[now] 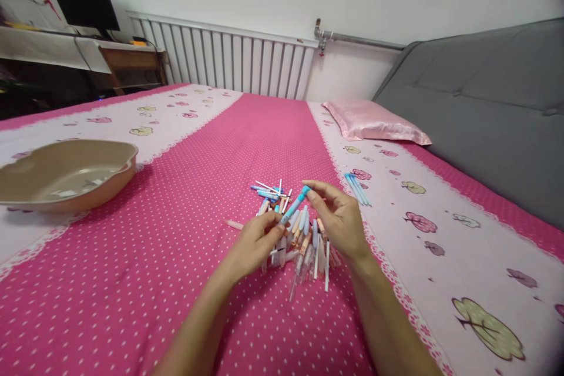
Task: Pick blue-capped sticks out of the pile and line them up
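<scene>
A blue pen (294, 205) is held between both my hands above a pile of pens and pen parts (299, 241) on the pink dotted bedsheet. My left hand (255, 244) pinches its lower end. My right hand (337, 217) pinches its upper blue cap end with thumb and forefinger. Both hands hover just over the pile, which holds several blue, orange and clear barrels, caps and thin refills.
A few assembled blue pens (358, 188) lie apart to the right of the pile. A beige plastic basin (66, 173) sits at the left. A pink pillow (374, 120) and a grey headboard (484, 106) are at the right; a radiator (229, 59) stands behind.
</scene>
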A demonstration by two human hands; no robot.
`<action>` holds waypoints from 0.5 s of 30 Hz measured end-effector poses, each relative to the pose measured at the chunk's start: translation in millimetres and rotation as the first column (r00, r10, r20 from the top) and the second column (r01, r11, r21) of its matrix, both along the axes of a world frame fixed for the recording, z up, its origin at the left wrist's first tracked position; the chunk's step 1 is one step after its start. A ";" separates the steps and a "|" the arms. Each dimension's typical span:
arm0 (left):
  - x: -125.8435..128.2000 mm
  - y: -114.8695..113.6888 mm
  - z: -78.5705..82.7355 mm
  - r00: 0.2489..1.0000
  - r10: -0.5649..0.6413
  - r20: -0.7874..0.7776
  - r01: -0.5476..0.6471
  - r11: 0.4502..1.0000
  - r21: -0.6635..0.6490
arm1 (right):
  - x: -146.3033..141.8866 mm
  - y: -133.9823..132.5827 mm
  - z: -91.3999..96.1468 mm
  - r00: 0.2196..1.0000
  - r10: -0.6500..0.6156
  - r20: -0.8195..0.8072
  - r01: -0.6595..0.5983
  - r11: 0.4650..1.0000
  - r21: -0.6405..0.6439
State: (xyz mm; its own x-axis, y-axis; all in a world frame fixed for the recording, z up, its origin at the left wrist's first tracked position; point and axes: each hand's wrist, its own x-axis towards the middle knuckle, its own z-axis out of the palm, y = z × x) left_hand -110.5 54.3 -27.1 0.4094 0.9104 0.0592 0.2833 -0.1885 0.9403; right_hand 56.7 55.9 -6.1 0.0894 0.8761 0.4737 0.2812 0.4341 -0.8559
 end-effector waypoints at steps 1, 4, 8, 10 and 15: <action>0.1 0.0 0.3 1.000 -0.006 0.003 0.006 1.000 0.001 | -0.2 -0.3 0.1 1.000 -0.002 0.023 0.002 1.000 0.003; 0.3 0.2 0.4 1.000 -0.012 0.019 0.012 1.000 -0.004 | -0.8 -1.2 0.9 0.997 0.000 0.080 -0.001 1.000 0.012; 0.4 0.7 -1.3 1.000 -0.010 0.007 0.010 1.000 0.001 | -1.0 -1.8 2.1 0.995 -0.005 0.101 0.003 1.000 0.019; 0.7 0.9 -2.1 1.000 -0.009 0.001 0.009 1.000 0.012 | -1.0 -1.9 2.4 0.995 -0.010 0.096 0.008 1.000 0.015; 1.4 1.4 -4.3 1.000 0.009 0.013 -0.009 1.000 0.025 | -0.8 -1.9 2.0 0.996 -0.014 0.092 0.012 1.000 0.012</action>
State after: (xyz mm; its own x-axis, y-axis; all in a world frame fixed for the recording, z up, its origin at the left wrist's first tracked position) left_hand -109.1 55.7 -31.4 0.4004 0.9122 0.0872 0.2729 -0.2095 0.9390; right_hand 55.9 54.0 -4.1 0.0562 0.8694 0.4908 0.3644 0.4398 -0.8208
